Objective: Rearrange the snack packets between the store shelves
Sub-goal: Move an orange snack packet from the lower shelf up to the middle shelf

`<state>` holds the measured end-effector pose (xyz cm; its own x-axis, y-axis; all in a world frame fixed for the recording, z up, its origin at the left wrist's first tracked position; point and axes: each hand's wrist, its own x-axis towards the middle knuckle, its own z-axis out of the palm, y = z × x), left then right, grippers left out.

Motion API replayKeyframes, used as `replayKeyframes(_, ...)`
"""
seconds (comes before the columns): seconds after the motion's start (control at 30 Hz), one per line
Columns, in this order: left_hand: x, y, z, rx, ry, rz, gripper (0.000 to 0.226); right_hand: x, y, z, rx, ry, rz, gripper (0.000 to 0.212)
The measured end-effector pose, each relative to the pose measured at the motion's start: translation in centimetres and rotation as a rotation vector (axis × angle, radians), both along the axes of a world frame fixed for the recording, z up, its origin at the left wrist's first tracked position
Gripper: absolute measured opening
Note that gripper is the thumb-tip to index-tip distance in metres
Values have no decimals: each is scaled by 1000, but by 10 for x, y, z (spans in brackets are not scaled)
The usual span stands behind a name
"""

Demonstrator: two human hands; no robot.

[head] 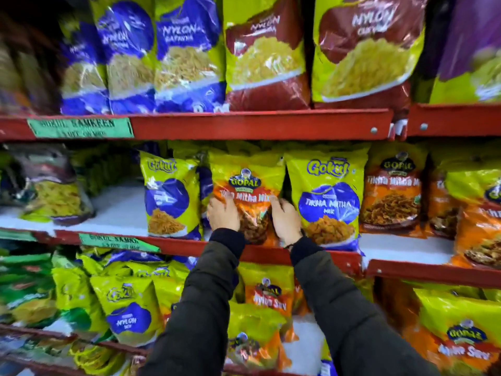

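Red-edged store shelving is filling the view in three tiers, each one carrying snack packets. Two hands are reaching to the middle shelf (271,255), both in dark sleeves. They are framing one orange Gopal packet (248,196), which is standing upright, long axis vertical, printed face outward, between two blue-and-green Gokul packets (326,199). The left hand (223,214) is pressing its left edge with fingers lying close together; the right hand (286,219) is curling loosely spread fingers over its right edge. Two green paper labels (80,128) are sticking to the shelf fronts at left.
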<state>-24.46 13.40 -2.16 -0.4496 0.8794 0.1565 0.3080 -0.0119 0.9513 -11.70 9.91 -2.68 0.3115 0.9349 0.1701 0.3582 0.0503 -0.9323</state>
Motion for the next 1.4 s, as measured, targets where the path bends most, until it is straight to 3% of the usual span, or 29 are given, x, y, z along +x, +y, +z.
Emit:
replayKeyframes(0.17,-28,20,0,96,-234,-46,50,-2,16,0,110,93,-71,30)
replayKeyframes(0.27,-33,9,1,220,-337,-21,27,2,8,-3,203,113,-87,26)
replayKeyframes(0.47,-23,-40,8,449,-420,38,26,6,-34,4,351,162,-24,32)
replayKeyframes(0.6,-3,-80,17,495,-461,7,26,21,-72,12,452,334,21,32)
replayKeyframes(0.77,30,-132,27,536,-515,-75,6,55,-123,18,495,520,-7,6)
replayKeyframes(0.8,39,-140,27,525,-547,-99,8,64,-131,17,494,568,-21,8)
replayKeyframes(0.9,69,-155,25,443,-659,-189,7,93,-152,15,462,718,-8,52)
replayKeyframes(0.93,79,-159,23,401,-702,-218,7,105,-160,13,454,733,-9,53)
replayKeyframes(1.03,104,-167,17,258,-815,-318,25,134,-175,7,421,765,-55,31)
replayKeyframes(1.1,118,-173,12,182,-842,-348,20,151,-185,4,399,812,-118,22)
replayKeyframes(1.27,146,-184,6,102,-840,-335,8,178,-205,-3,372,867,-224,14)
replayKeyframes(1.4,157,-183,-1,66,-917,-339,17,190,-213,-5,328,914,-262,17)
